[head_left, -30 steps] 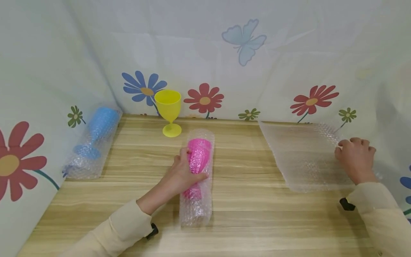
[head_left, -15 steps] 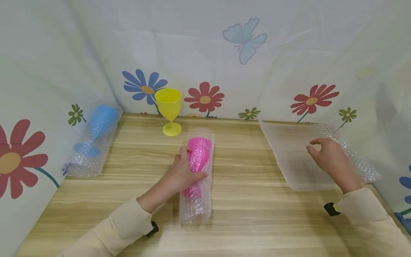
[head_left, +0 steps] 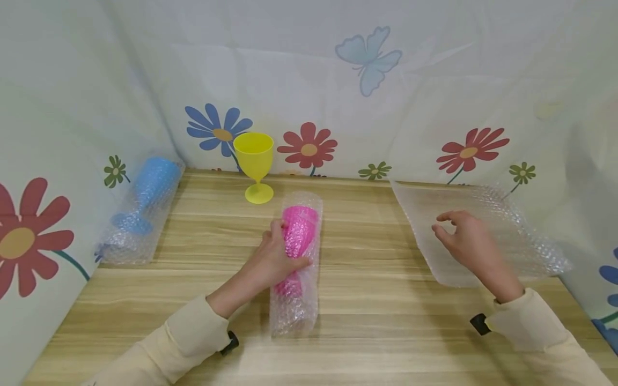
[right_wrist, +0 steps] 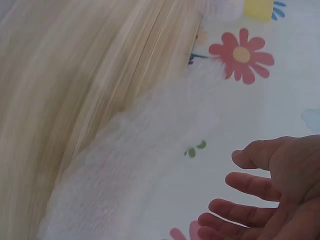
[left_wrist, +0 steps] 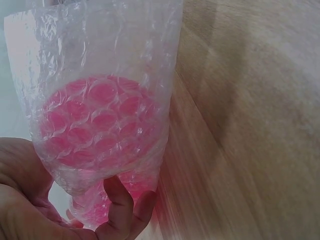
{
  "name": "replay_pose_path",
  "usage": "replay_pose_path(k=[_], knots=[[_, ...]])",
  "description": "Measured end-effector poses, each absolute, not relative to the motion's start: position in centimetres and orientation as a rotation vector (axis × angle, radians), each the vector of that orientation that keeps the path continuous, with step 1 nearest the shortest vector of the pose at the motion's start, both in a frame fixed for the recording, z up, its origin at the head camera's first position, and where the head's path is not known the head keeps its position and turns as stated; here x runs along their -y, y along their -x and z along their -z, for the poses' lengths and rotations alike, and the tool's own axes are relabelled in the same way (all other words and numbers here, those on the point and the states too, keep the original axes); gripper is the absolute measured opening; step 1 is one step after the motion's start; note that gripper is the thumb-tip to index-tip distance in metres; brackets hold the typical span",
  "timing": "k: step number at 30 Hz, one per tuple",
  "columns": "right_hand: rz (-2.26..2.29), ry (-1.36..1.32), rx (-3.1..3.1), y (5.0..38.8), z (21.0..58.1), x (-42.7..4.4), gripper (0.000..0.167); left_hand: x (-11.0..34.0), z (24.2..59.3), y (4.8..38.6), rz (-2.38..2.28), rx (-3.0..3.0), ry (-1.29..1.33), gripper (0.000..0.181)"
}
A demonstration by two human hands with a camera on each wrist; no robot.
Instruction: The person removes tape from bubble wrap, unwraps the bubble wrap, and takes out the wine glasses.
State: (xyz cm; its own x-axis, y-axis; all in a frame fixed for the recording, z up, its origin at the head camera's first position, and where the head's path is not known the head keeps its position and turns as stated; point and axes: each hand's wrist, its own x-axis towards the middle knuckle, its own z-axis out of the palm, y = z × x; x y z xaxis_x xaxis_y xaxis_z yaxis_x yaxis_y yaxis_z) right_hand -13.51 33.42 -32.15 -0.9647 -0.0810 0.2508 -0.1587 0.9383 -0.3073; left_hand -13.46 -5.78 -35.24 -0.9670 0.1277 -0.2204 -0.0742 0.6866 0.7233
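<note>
A pink goblet lies inside bubble wrap near the middle of the wooden table. My left hand grips the wrapped goblet around its bowl and stem, thumb on the near side. The left wrist view shows the goblet's pink base or rim through the bubbles, with curled fingertips against the wrap. My right hand hovers over a flat piece of bubble wrap at the right and holds nothing. Its fingers are spread and relaxed in the right wrist view.
A yellow goblet stands upright near the back wall. At the left, a blue goblet lies in bubble wrap against the side wall. A flower-printed cloth encloses the back and sides of the wooden table.
My right hand has let go of the flat bubble wrap's right edge and moved left above it. The left hand stays on the wrapped pink goblet.
</note>
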Motion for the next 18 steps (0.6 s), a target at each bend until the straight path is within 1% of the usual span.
replay_pose_path(k=[18], knots=[[-0.507, -0.472, 2.757, 11.1, 31.8, -27.1, 0.02, 5.8, 35.2, 13.6, -1.145, -2.639, -0.027, 0.098]])
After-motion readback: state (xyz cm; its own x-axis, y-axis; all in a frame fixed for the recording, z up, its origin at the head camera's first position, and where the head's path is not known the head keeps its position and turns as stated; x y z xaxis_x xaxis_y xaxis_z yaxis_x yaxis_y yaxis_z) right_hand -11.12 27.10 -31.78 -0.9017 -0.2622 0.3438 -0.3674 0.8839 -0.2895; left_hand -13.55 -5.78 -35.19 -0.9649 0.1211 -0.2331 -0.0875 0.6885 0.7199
